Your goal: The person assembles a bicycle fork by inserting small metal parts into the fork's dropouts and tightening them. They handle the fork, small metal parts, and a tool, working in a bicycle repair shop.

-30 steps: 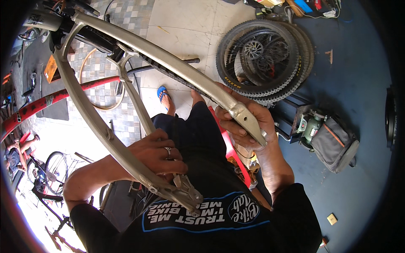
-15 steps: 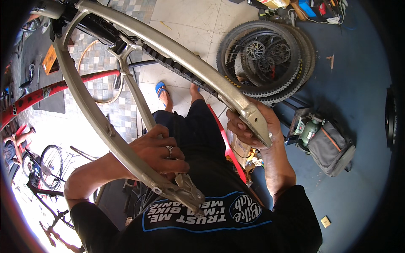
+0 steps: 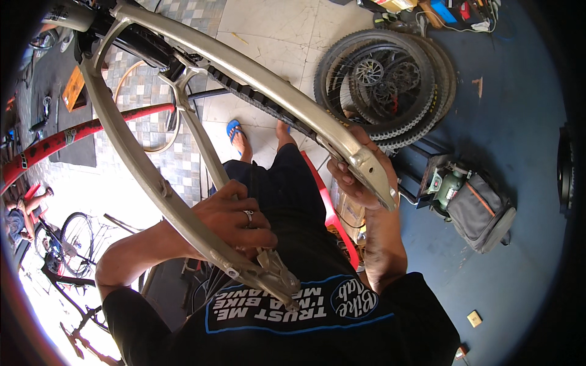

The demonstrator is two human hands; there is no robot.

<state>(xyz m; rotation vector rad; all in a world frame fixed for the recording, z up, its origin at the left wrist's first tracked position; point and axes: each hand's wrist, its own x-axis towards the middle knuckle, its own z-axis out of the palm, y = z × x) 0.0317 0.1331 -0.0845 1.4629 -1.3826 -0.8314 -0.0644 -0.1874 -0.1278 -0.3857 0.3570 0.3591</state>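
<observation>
The rear end of a beige metal bicycle frame point(image 3: 143, 168) stretches from the upper left toward my chest, its two long arms spread apart. My left hand point(image 3: 235, 219), with a ring on one finger, is closed round the inner tube on the left side, just above the left dropout point(image 3: 278, 277). My right hand point(image 3: 360, 174) wraps round the tail of the right arm from below, beside the flat end with a small hole. Its fingertips curl up on the inner side. A black ribbed guard point(image 3: 256, 100) lines the inside of that right arm.
Several stacked bicycle wheels point(image 3: 375, 85) lie at the far right. Below them are a green machine point(image 3: 450, 189) and a grey backpack point(image 3: 482, 210). A red tube point(image 3: 79, 129) crosses at left. Bicycles point(image 3: 76, 241) and a seated person point(image 3: 17, 222) are at the bright left edge.
My right forearm has swung inward to the left, and the right hand has turned slightly on the frame. The frame's near end has shifted a little to the right. My left hand keeps its hold.
</observation>
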